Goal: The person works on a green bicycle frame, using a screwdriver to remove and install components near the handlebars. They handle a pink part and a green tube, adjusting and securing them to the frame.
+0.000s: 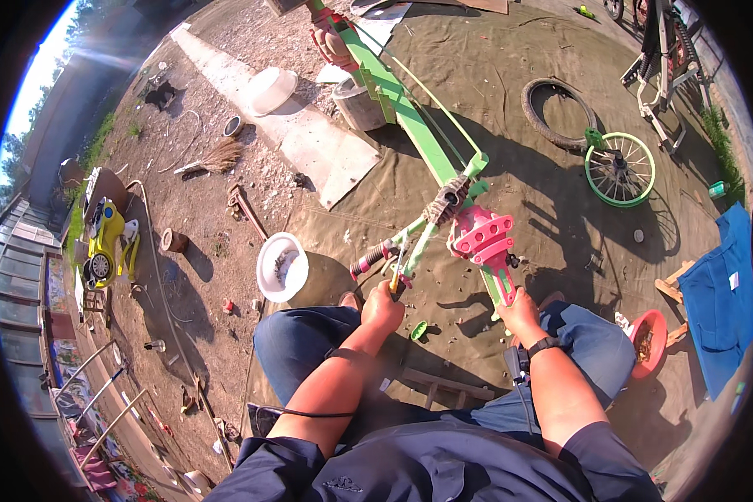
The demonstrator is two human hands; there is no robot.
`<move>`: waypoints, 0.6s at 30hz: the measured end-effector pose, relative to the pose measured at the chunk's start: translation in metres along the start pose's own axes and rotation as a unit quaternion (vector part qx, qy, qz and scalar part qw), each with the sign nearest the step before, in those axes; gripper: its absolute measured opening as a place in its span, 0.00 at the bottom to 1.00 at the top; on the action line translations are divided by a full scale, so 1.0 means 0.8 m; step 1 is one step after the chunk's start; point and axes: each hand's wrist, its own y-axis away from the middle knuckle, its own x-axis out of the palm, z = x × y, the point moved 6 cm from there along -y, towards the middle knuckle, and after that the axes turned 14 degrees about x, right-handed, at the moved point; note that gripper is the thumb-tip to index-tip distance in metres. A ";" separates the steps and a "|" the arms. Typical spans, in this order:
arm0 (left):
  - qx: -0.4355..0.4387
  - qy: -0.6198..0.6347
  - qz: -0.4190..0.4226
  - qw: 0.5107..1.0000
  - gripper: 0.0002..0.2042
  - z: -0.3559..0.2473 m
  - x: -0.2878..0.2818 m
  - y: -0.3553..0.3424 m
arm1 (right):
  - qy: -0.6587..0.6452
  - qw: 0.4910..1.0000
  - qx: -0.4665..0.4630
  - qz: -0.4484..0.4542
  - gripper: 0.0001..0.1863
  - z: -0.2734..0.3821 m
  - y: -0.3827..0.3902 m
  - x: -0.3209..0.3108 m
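A long green metal frame (pixel 414 134) slants down toward me from the top. Dark wrapping binds its joint (pixel 446 199). Below that joint sits a pink bolted bracket (pixel 483 236) with round holes. My left hand (pixel 382 308) is closed at the lower end of a thin green branch of the frame, by a slim yellow piece (pixel 395 276); its exact hold is hidden by the fingers. Around the lower end of the pink-and-green arm (pixel 504 284), my right hand (pixel 520 315) is closed. A small green cap-like part (pixel 419 330) lies on the cloth between my legs.
A white basin (pixel 282 268) stands left of my knee, a red bowl (pixel 649 343) right of the other. Farther right are a tire (pixel 558 114), a green spoked wheel (pixel 620 170) and blue cloth (pixel 719 293). A pipe wrench (pixel 246 209) and a broom (pixel 213 157) lie left.
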 end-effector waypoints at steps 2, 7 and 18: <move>-0.021 -0.001 0.007 1.000 0.22 0.018 0.013 -0.003 | 0.006 1.000 -0.001 0.004 0.24 0.000 -0.001 0.006; -0.047 -0.015 0.041 0.998 0.22 0.017 0.030 -0.009 | 0.015 0.999 0.048 0.022 0.26 -0.025 -0.016 0.034; -0.080 0.004 0.085 0.993 0.21 0.041 0.069 -0.014 | -0.004 0.993 0.111 0.048 0.29 -0.050 -0.029 0.070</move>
